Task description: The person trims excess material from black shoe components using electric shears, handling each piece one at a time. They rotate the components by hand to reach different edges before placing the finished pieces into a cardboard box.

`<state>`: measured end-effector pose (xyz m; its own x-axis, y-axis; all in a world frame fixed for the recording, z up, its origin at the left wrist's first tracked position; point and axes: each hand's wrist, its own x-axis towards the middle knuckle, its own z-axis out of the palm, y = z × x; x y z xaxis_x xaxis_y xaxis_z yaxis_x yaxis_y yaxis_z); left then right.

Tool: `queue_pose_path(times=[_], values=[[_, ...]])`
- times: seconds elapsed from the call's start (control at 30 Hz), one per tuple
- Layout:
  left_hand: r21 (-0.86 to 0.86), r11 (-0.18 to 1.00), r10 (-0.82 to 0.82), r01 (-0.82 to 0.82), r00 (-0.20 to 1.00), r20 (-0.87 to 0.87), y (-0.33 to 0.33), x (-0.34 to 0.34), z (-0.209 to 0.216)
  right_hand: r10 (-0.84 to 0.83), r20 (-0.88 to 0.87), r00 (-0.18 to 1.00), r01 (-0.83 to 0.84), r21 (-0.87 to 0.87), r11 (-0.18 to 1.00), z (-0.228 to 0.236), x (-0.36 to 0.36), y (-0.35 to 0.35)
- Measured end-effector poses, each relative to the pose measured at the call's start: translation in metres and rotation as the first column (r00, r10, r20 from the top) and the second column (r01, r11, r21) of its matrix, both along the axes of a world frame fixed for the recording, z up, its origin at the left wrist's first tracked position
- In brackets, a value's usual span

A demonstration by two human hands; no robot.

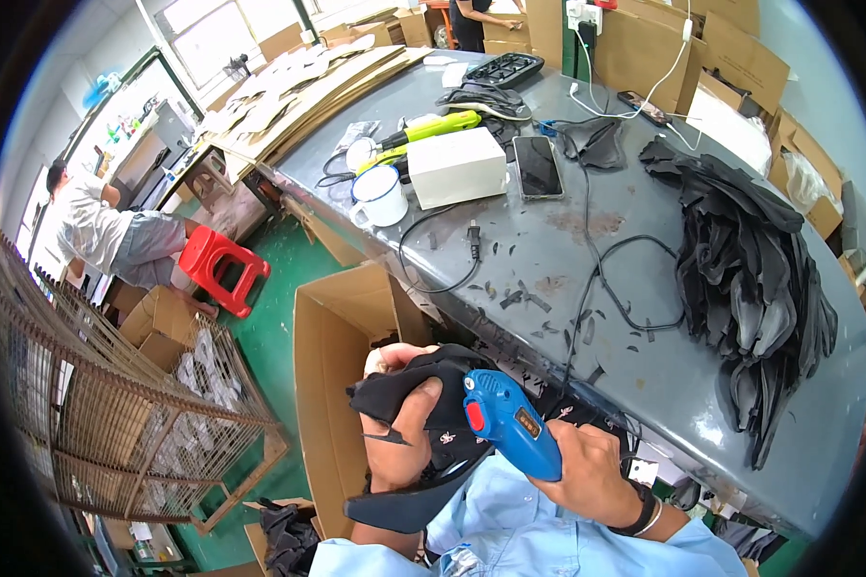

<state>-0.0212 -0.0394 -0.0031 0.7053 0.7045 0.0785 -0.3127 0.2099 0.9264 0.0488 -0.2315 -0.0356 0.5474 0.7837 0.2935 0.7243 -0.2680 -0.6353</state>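
My left hand (401,456) is closed on a black, soft-looking molded piece (423,385), with the thumb pressed on its near side. My right hand (590,473) is wrapped round the handle of a blue handheld power tool (513,421) with a red button. The tool's head is up against the right side of the black piece, and its working tip is hidden from me. Below, another black curved flap (404,508) lies across my left forearm; I cannot tell whether it joins the held piece. Dark patterned cloth (452,442) shows between my hands.
An open cardboard box (342,322) stands left of my hands. On the grey table (635,385) are a pile of black pieces (751,260), a white box (457,166), an enamel mug (379,196), a phone (538,166), cords and black scraps. A person (115,226) sits near a red stool (223,269).
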Motion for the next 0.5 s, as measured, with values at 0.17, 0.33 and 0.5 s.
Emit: queue_pose_path(times=[0.17, 0.33, 0.5], values=[[0.286, 0.943, -0.079, 0.171, 0.948, -0.307, 0.012, -0.003, 0.015, 0.016, 0.061, 0.998, -0.016, 0.002, 1.0, 0.001, -0.001, -0.001], [0.263, 0.897, -0.222, 0.354, 0.878, -0.424, 0.022, -0.004, 0.008, 0.081, -0.056, 0.995, -0.081, 0.013, 0.997, -0.005, 0.0, -0.006], [0.297, 0.772, -0.391, 0.562, 0.788, -0.475, 0.03, -0.003, 0.004, 0.119, -0.123, 0.985, -0.119, 0.008, 0.993, 0.0, 0.002, -0.007]])
